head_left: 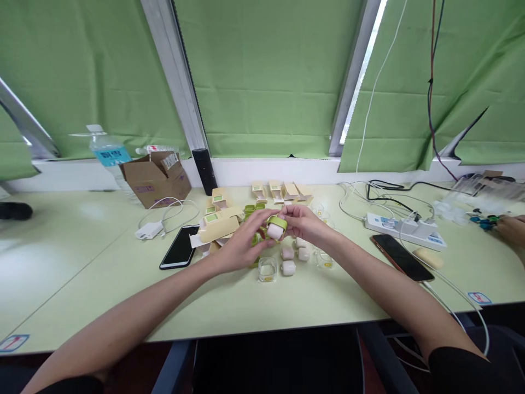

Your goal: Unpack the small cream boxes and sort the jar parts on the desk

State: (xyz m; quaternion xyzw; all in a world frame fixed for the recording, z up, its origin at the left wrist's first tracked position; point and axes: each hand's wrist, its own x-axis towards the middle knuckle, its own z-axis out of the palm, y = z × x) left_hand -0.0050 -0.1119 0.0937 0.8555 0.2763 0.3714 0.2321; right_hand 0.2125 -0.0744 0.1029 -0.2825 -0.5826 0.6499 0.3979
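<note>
Above the middle of the table, my left hand [246,241] and my right hand [301,221] both have their fingers closed round a small green holder [278,221] with a whitish-pink roller [274,231] in it. Just below them stands a clear square case [267,270]. Several loose pale rollers [289,267] lie to its right, and another clear case [324,259] sits beyond them. Green pieces [254,208] show behind my left hand, partly hidden by it. Yellow cardboard boxes [219,225], opened, are piled left of my left hand.
More small boxes [283,191] stand at the back. A black phone [179,247] and a white charger [150,230] lie left, near a brown carton [158,178], a bottle [109,153] and a black cylinder [204,171]. Rightward are a power strip [404,230], another phone [402,257] and another person's hand [512,230].
</note>
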